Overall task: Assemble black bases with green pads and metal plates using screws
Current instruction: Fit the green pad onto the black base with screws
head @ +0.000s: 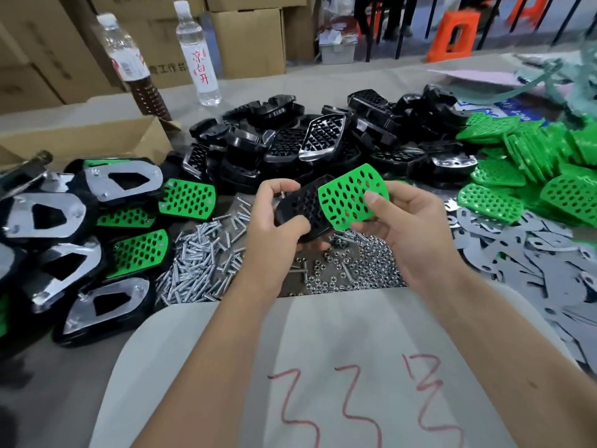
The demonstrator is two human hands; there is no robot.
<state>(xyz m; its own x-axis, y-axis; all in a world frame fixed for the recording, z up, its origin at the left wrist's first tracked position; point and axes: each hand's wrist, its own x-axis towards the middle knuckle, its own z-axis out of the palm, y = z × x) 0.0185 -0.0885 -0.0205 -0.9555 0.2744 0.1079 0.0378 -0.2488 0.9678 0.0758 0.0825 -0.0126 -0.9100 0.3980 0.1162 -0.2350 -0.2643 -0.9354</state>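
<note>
My left hand (274, 218) grips a black base (303, 206) above the middle of the table. My right hand (407, 221) pinches a green perforated pad (350, 195), thumb on top, holding it tilted against the base's right side. Below the hands lie a heap of screws (200, 263) and a heap of nuts (352, 270). Loose black bases (316, 143) are piled behind. Loose green pads (533, 163) are heaped at the right, flat metal plates (533, 253) in front of them.
Assembled pieces with green pads and metal plates (80, 227) are stacked at the left. A cardboard box (80, 137) and two bottles (197, 53) stand at the back left. A white sheet with red marks (339, 367) covers the near edge.
</note>
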